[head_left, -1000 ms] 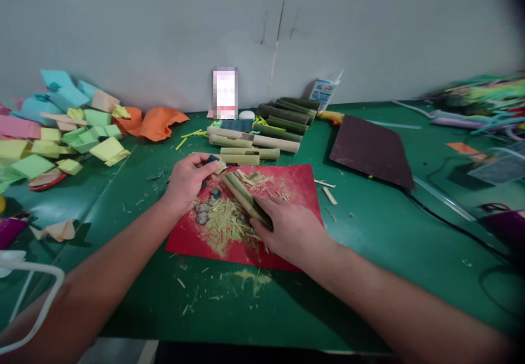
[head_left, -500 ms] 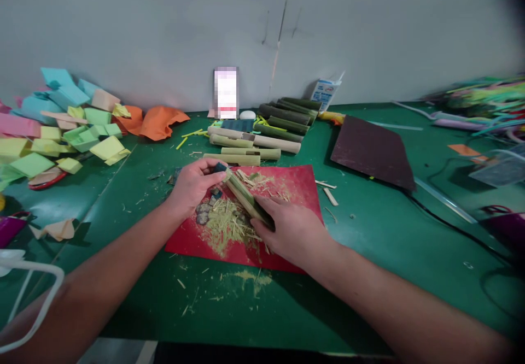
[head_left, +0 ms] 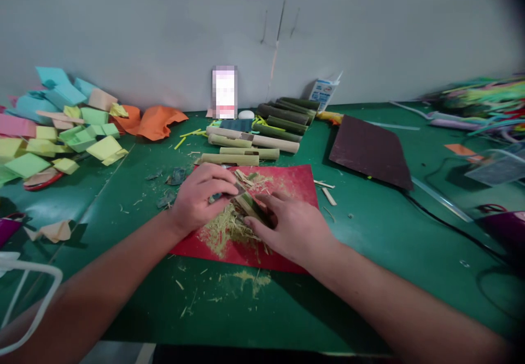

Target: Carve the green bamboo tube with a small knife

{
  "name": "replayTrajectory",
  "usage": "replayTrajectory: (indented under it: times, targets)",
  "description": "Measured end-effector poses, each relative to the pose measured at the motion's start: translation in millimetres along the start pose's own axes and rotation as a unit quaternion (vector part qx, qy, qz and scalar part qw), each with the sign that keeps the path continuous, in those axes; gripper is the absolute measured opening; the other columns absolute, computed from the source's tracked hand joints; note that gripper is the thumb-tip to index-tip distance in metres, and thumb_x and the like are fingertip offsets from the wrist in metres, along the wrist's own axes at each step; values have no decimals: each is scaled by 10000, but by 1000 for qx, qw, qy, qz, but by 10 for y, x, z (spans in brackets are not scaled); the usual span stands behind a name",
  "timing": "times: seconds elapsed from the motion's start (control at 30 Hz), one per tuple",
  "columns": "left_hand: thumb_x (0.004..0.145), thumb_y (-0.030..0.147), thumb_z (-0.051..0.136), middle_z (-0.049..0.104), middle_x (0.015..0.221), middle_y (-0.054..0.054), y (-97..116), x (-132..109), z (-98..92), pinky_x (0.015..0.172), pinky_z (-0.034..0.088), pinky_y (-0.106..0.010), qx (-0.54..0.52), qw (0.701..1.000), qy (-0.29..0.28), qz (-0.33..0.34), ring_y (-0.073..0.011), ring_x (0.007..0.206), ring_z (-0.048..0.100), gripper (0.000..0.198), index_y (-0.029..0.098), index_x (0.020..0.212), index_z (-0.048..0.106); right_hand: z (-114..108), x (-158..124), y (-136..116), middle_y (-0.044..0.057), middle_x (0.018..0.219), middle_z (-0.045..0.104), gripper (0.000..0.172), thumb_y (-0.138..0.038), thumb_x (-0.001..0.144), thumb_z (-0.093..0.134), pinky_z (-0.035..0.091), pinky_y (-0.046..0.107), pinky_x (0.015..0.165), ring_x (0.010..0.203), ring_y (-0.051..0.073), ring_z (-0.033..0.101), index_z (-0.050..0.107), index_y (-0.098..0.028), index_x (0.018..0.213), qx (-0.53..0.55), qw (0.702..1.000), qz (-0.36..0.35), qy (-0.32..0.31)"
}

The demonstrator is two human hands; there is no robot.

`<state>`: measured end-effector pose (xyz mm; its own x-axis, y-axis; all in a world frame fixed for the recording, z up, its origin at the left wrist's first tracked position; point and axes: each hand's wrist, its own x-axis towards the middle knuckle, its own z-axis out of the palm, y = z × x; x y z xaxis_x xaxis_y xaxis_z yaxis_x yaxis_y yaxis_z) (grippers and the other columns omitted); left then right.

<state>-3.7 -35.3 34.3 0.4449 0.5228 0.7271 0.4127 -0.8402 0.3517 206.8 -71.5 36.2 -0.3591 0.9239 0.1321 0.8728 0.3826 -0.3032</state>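
Note:
My right hand (head_left: 301, 227) is wrapped round a split bamboo tube (head_left: 251, 205), which slants over a red sheet (head_left: 295, 186). At the tube's far end my left hand (head_left: 207, 192) pinches a small dark piece of sandpaper (head_left: 239, 189) against the bamboo; the fingers hide most of the scrap. Pale green shavings and dust (head_left: 223, 230) lie heaped on the red sheet beneath the tube. Just left of my left hand are crumpled dark scraps (head_left: 176, 176).
Several bamboo tubes (head_left: 258, 140) lie in rows behind the red sheet, before a propped phone (head_left: 225, 92). On the right are a dark brown board (head_left: 371, 151) and a black cable (head_left: 447, 222). Folded coloured papers (head_left: 61, 118) pile up at left, near a white wire frame (head_left: 49, 274).
My left hand has slid right and nearer along the bamboo, its fingers now over the tube's end with the sandpaper. My right hand keeps its grip with little movement.

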Motion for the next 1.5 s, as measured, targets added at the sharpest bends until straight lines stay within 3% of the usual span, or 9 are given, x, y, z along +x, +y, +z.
replayTrajectory:
  times: [0.1, 0.2, 0.3, 0.37, 0.47, 0.63, 0.9, 1.33, 1.5]
  targets:
    - [767, 113, 624, 665, 898, -42, 104, 11, 22, 813, 502, -320, -17, 999, -40, 21, -157, 870, 603, 121, 192, 856, 649, -9, -17, 21, 54, 1010, 617, 443, -449, 805, 548, 434, 281, 617, 760, 161, 590, 554, -197, 1169, 80, 992, -45, 89]
    - [768, 152, 646, 673, 846, -27, 211, 29, 83, 734, 518, -269, -90, 988, -42, -121, -137, 792, 619, 97, 179, 861, 641, -8, -27, 40, 61, 986, 612, 264, -329, 841, 532, 447, 253, 658, 772, 135, 581, 584, -172, 1047, 158, 974, -102, 125]
    - [751, 211, 681, 673, 810, -13, 277, 29, 150, 642, 523, -234, -191, 938, -38, -287, -121, 702, 627, 145, 173, 881, 629, -2, -25, 56, 59, 911, 616, 146, -272, 859, 512, 441, 249, 654, 767, 132, 570, 584, -171, 935, 190, 963, -127, 143]
    - [742, 232, 691, 671, 825, -16, 295, 19, 183, 646, 526, -241, -232, 912, -42, -336, -128, 710, 632, 177, 170, 893, 625, 5, -19, 66, 51, 854, 612, 119, -260, 862, 506, 432, 252, 637, 741, 132, 561, 579, -173, 896, 199, 961, -126, 144]
    - [747, 226, 681, 664, 853, -22, 320, 5, 210, 694, 517, -266, -208, 911, -44, -354, -141, 760, 625, 152, 169, 878, 627, 25, -11, 82, 38, 779, 596, 122, -270, 861, 505, 411, 246, 587, 686, 127, 539, 578, -173, 845, 211, 962, -108, 134]
    - [738, 144, 665, 625, 752, -7, 402, 1, 225, 635, 479, -243, -124, 944, -17, -305, -118, 697, 586, 61, 158, 761, 611, 57, -20, 83, 11, 690, 561, 132, -276, 833, 526, 365, 233, 531, 604, 107, 492, 562, -180, 750, 222, 963, -89, 126]
    - [762, 78, 621, 617, 788, -50, 441, -6, 243, 701, 504, -271, -58, 994, 25, -94, -136, 776, 597, 69, 135, 796, 601, 31, -34, 51, -15, 625, 530, 138, -240, 802, 536, 343, 224, 511, 548, 87, 459, 518, -187, 676, 264, 951, -86, 137]
    - [788, 49, 577, 628, 1099, -98, 369, -49, 240, 908, 509, -303, 22, 1000, -12, -7, -167, 1027, 596, 321, 143, 1095, 578, -75, -80, -109, -17, 591, 577, 173, -302, 793, 574, 391, 218, 486, 531, 96, 504, 605, -180, 674, 460, 878, 70, 114]
    - [802, 38, 556, 623, 1124, -87, 315, -72, 220, 921, 503, -317, 38, 999, -24, 7, -162, 1038, 586, 369, 170, 1147, 564, -64, -75, -97, -21, 576, 558, 159, -315, 792, 568, 400, 224, 481, 528, 99, 496, 645, -177, 776, 493, 863, 70, 89]
